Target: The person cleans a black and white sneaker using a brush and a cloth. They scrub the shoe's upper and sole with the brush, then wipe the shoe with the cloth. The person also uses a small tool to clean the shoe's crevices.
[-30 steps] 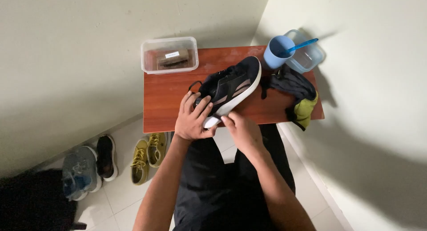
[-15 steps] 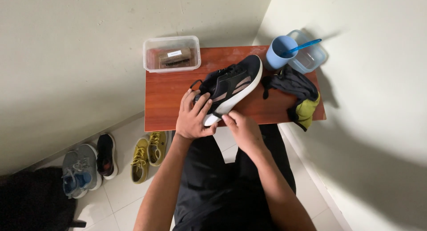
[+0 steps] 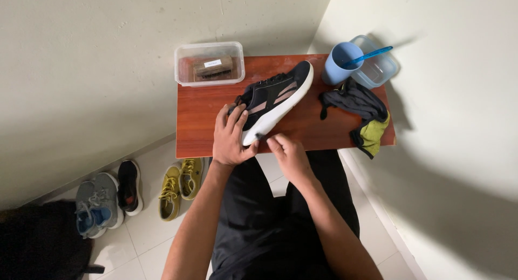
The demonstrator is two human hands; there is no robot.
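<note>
left hand [image 3: 231, 137] grip closed on black sneaker [image 3: 276, 99] heel, right hand [image 3: 288, 153] pinching its white sole, red table [image 3: 205, 118]

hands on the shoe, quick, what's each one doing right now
Left hand: closed around the heel of the black shoe.
Right hand: fingertips pinched at the shoe's white sole; what they hold cannot be told.

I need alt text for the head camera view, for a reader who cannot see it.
A seated person's left hand grips the heel of a black sneaker with a white sole on a small red-brown table, while the right hand touches the sole's edge. A clear box, blue cup and dark cloth sit nearby.
</note>
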